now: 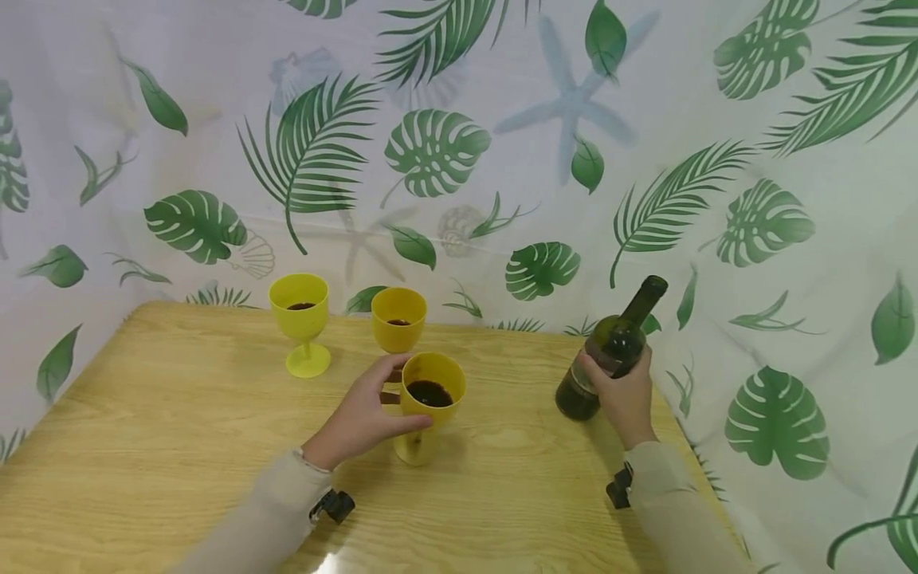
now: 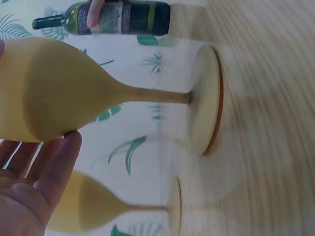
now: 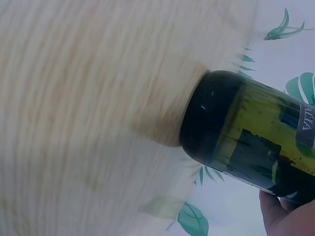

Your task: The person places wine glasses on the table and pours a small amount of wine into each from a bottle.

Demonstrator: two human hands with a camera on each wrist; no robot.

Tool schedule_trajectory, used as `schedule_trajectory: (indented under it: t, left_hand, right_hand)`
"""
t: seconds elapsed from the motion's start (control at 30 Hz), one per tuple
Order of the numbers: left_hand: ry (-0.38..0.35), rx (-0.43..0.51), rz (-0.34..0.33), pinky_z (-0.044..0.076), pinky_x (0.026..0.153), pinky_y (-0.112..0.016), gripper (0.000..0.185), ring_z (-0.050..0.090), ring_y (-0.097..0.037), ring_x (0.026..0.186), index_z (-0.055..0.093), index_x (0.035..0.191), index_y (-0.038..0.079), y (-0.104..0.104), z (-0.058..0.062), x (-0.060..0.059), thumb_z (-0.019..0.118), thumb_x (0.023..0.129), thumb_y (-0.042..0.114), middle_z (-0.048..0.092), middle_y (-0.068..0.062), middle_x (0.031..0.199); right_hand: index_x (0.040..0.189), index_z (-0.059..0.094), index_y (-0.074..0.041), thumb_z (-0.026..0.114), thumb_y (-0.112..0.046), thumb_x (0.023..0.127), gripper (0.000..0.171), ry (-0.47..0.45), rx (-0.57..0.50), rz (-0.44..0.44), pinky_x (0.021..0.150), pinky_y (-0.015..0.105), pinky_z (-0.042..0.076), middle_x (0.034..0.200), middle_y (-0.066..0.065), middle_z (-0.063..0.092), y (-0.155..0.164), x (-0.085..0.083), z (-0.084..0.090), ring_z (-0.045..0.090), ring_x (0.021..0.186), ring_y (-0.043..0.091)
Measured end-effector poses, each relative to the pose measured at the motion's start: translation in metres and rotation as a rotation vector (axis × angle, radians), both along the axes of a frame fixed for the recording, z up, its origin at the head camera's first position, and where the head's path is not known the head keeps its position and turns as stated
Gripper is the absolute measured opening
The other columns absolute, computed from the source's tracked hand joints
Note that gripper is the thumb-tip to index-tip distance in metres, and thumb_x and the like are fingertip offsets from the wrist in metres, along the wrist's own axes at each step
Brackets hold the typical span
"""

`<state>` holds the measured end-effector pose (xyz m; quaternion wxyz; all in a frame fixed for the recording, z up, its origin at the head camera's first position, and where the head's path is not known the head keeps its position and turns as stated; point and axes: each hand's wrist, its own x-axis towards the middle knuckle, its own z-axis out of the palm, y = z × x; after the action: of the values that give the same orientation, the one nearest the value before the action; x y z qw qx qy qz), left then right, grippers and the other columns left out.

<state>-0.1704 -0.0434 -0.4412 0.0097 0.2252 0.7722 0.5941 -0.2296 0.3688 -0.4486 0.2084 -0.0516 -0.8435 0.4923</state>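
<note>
My left hand [image 1: 358, 418] holds a yellow wine goblet [image 1: 434, 368] by its bowl, thumb on the near side and fingers round the far side. Dark liquid [image 1: 429, 394] lies inside. In the left wrist view the goblet's stem and round foot [image 2: 204, 103] show, the foot right at the tabletop. My right hand [image 1: 628, 399] grips a dark green wine bottle [image 1: 615, 339] round its labelled body, its neck pointing up. The right wrist view shows the bottle's base [image 3: 209, 115] close to the wooden surface.
Two more yellow goblets, one at the back left [image 1: 299, 311] and one [image 1: 398, 319] just behind the held one, contain a little dark liquid. The wooden table [image 1: 186, 446] meets a leaf-printed curtain [image 1: 459, 207] at its back and right edges.
</note>
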Motion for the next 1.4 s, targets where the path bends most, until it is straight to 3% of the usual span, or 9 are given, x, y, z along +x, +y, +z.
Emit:
schedule_trajectory:
  t: [0.3,0.5,0.63,0.97,1.2,1.4]
  left_hand:
    - [-0.017,0.08,-0.032,0.054,0.102,-0.047,0.078,0.056,-0.026,0.126,0.049,0.149,0.016,0.056,0.001,-0.022,0.089,0.084,0.028,0.054,-0.001,0.14]
    - [-0.015,0.104,0.052,0.057,0.096,-0.036,0.077,0.057,-0.018,0.12,0.05,0.148,0.018,0.088,0.004,-0.039,0.089,0.083,0.036,0.056,0.002,0.136]
    - [-0.025,0.114,0.119,0.055,0.098,-0.037,0.079,0.054,-0.019,0.124,0.048,0.149,0.016,0.104,0.007,-0.05,0.088,0.084,0.036,0.054,0.001,0.139]
    - [-0.041,0.109,0.178,0.053,0.103,-0.039,0.082,0.051,-0.022,0.127,0.044,0.151,0.012,0.133,0.019,-0.072,0.087,0.085,0.034,0.049,-0.005,0.144]
    - [-0.028,0.113,0.228,0.05,0.107,-0.04,0.081,0.052,-0.022,0.128,0.044,0.151,0.012,0.145,0.014,-0.083,0.087,0.086,0.033,0.05,-0.006,0.144]
    - [-0.066,0.105,0.287,0.048,0.109,-0.042,0.083,0.053,-0.024,0.128,0.042,0.151,0.011,0.149,0.01,-0.088,0.087,0.086,0.032,0.05,-0.008,0.141]
  right_hand:
    - [0.161,0.022,-0.015,0.082,-0.041,0.089,0.097,0.002,0.002,-0.02,0.116,0.055,0.037,0.147,0.017,0.051,0.005,0.003,0.0,0.049,0.135,0.034]
    - [0.161,0.019,-0.014,0.081,-0.042,0.09,0.099,-0.01,0.007,-0.019,0.116,0.057,0.037,0.148,0.019,0.049,0.009,0.007,0.0,0.048,0.137,0.036]
    - [0.161,0.019,-0.013,0.081,-0.042,0.09,0.099,-0.016,0.007,-0.025,0.116,0.057,0.037,0.149,0.021,0.048,0.011,0.008,-0.001,0.048,0.137,0.038]
    - [0.161,0.02,-0.011,0.082,-0.042,0.088,0.1,0.003,-0.001,-0.033,0.117,0.057,0.035,0.15,0.021,0.048,0.012,0.003,-0.003,0.047,0.138,0.038]
    - [0.159,0.023,-0.01,0.082,-0.04,0.089,0.096,0.009,-0.005,-0.027,0.117,0.055,0.036,0.148,0.021,0.049,0.006,0.001,-0.004,0.048,0.137,0.037]
    - [0.158,0.024,-0.011,0.082,-0.039,0.089,0.095,0.025,-0.011,-0.016,0.117,0.054,0.037,0.147,0.02,0.05,-0.001,-0.001,-0.003,0.049,0.136,0.035]
